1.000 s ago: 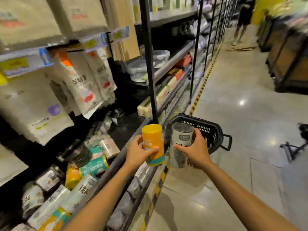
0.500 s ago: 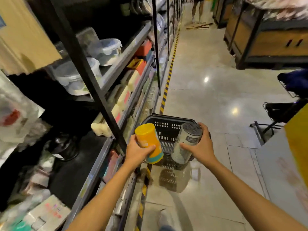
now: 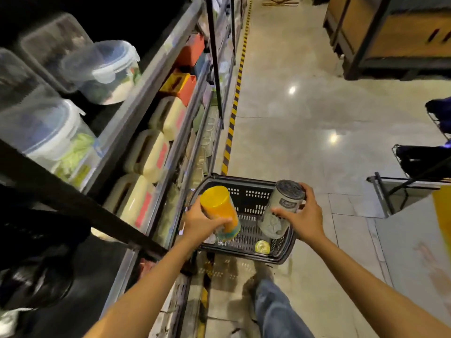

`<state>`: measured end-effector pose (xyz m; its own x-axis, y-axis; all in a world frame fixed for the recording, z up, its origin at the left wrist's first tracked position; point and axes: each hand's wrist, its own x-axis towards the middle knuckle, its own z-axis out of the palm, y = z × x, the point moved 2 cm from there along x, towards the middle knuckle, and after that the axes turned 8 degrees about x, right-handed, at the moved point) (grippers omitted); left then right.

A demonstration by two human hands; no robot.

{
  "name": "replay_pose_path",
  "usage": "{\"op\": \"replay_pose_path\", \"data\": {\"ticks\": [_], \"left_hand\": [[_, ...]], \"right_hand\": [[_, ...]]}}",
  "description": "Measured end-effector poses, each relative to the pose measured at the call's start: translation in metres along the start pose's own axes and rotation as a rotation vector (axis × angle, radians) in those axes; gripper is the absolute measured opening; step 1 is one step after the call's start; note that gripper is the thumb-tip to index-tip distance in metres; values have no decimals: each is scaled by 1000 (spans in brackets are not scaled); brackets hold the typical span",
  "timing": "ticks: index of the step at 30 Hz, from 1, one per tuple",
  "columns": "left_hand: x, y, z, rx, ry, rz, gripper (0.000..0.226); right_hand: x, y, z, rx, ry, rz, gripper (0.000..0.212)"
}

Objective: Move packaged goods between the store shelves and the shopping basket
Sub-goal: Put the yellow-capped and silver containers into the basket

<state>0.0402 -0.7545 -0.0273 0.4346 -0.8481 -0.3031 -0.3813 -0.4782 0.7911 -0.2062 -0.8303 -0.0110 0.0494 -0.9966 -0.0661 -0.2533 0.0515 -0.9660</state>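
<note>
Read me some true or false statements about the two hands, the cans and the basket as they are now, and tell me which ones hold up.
1. The left hand holds a yellow can. True.
2. The right hand is empty. False: its grip is round a grey can.
3. Both cans are held over the basket. True.
4. The basket stands on a shelf. False: it stands on the floor beside the shelves.
5. A small round item lies in the basket. True.
</note>
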Motion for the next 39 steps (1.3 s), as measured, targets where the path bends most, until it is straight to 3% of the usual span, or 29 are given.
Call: {"op": "replay_pose_path", "data": {"ticks": [3,13,20,29,36,39], "left_hand": [[38,5,19,27,-12,-4,75],[162,-22,114,181,-107,-73,77],[229,-113,200,267,-174,-179,82],[271,-240,291,321,-340,-84,89],[282,-280,349,319,-298,-56,76],[285,-292,373,300,-320,-78,80]], "right_hand": [[42,18,6,-21,-13,31,78],[153,117,33,-145,-77,156,80],[195,231,62,-202,-108,253,80],[213,360,105,-253,-71,272,71],[215,423,127,-320,-31,288,75],[216,441,130,-327,-8,283,76]]}}
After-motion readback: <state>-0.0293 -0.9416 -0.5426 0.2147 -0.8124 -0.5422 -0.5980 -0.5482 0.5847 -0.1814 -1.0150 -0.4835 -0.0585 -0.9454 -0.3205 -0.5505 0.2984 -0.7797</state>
